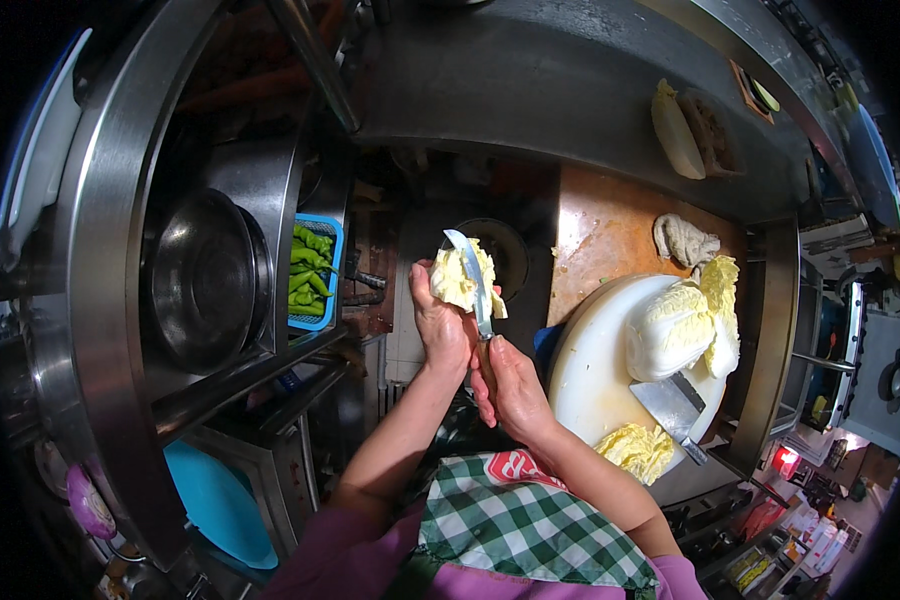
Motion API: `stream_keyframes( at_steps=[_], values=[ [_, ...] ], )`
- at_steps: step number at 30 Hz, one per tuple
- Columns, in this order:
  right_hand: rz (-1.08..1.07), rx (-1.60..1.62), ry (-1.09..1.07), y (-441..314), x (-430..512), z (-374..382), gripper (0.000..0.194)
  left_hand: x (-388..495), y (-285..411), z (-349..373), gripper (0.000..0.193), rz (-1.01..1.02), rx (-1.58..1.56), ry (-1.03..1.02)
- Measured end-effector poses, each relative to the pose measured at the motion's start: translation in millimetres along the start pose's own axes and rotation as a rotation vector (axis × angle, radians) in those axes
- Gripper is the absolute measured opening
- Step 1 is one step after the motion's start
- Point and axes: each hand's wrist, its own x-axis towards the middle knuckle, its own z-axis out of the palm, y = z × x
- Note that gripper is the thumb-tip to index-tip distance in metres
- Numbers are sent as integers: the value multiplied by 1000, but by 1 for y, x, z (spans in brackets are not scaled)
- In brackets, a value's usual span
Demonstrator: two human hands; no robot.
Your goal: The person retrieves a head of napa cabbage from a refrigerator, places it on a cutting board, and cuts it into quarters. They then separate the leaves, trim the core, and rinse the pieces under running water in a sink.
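Note:
My left hand (442,330) holds a piece of napa cabbage (451,279) up in front of me, fingers mostly hidden behind it. In my right hand (517,382) is the wooden handle of a small knife (474,277), its curved blade lying across the cabbage. Below the cabbage, a round container (511,247) shows dimly. To the right, a thick round white cutting board (585,375) bears a larger napa cabbage (664,334), a loose leaf (720,311) and a crumpled yellow leaf (637,450). A cleaver (667,409) also lies on the board, its handle toward the edge.
A crumpled cloth (686,240) rests on the brown worktop (607,217) behind the board. Another cabbage piece (676,135) lies farther back. On the left are a blue basket (337,274) of green peppers (307,270), dark metal pans (204,281) and a steel shelf edge (105,300).

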Motion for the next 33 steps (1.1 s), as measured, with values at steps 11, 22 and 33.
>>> stream_keyframes(
  at_steps=[11,22,33],
  values=[
    [264,451,-120,-31,4,-4,47,26,3,-5,28,285,111,141],
    [-595,-829,397,-38,36,-14,28,26,14,-19,36,148,64,-168],
    [-653,-843,252,-36,48,-7,31,21,2,-21,37,107,-36,94]
  ],
)
